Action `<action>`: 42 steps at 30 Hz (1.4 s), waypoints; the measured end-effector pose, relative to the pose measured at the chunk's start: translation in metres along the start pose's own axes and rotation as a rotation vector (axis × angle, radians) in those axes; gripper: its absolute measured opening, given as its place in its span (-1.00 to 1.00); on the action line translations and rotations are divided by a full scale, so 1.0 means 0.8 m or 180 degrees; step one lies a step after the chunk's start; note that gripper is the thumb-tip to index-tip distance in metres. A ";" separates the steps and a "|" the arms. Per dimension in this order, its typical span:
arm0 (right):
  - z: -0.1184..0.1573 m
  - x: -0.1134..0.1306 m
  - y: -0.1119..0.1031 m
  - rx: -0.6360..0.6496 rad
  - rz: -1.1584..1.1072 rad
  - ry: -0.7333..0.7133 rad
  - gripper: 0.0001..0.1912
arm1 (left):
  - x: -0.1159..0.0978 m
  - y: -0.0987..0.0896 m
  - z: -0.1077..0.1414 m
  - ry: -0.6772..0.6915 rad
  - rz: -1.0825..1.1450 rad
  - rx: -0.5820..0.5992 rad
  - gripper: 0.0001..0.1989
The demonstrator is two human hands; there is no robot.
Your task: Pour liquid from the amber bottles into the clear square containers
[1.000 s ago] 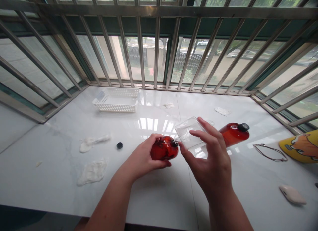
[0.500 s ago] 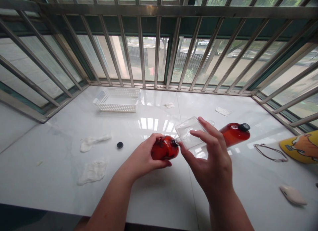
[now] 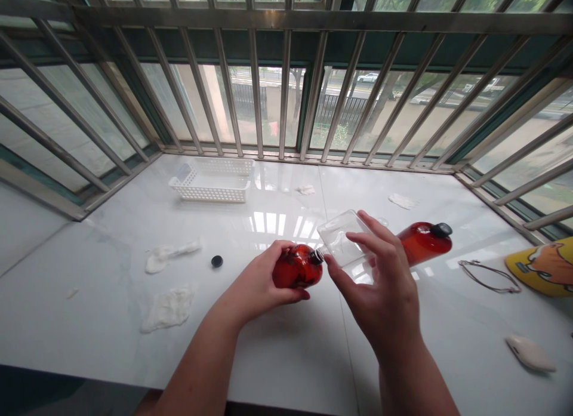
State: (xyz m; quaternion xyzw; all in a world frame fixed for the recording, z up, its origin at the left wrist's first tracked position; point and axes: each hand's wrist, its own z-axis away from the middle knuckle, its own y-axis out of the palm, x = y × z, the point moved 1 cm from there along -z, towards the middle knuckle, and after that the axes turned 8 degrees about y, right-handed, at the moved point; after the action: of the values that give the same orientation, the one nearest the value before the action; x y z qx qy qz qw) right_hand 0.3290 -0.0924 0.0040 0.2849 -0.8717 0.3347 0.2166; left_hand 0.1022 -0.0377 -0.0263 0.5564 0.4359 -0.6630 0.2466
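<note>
My left hand (image 3: 264,284) is wrapped round a red-brown bottle (image 3: 293,270), which tilts with its open black neck toward the right. In my right hand (image 3: 385,279) is a clear square bottle (image 3: 342,240), held between thumb and fingers, its neck meeting the mouth of the red-brown bottle. Whether liquid passes between the necks cannot be made out. Behind my right hand a second red-brown bottle (image 3: 423,243) with a black cap lies on the white surface. A small black cap (image 3: 216,261) rests left of my left hand.
A white perforated basket (image 3: 212,193) stands near the barred window. Crumpled white tissues (image 3: 168,310) lie at the left and back. On the right are a thin cord loop (image 3: 487,277), a yellow item (image 3: 541,265) and a pale pink object (image 3: 530,353).
</note>
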 end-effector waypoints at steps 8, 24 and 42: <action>0.006 -0.013 0.009 -0.0032 -0.0367 0.0533 -0.43 | 0.001 0.000 0.000 0.0000 -0.0005 -0.0019 -0.19; 0.004 -0.018 0.010 0.0436 -0.0838 0.2156 -0.30 | 0.003 -0.001 -0.001 -0.0018 0.0037 0.0005 -0.19; 0.006 -0.007 0.009 0.0170 -0.0753 0.1778 -0.28 | 0.000 0.000 0.000 -0.0045 -0.0050 0.0000 -0.20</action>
State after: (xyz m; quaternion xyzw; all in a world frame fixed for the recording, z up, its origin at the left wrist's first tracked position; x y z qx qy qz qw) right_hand 0.3273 -0.0894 -0.0058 0.2870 -0.7301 0.3953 0.4779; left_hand 0.1018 -0.0377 -0.0262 0.5482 0.4386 -0.6688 0.2444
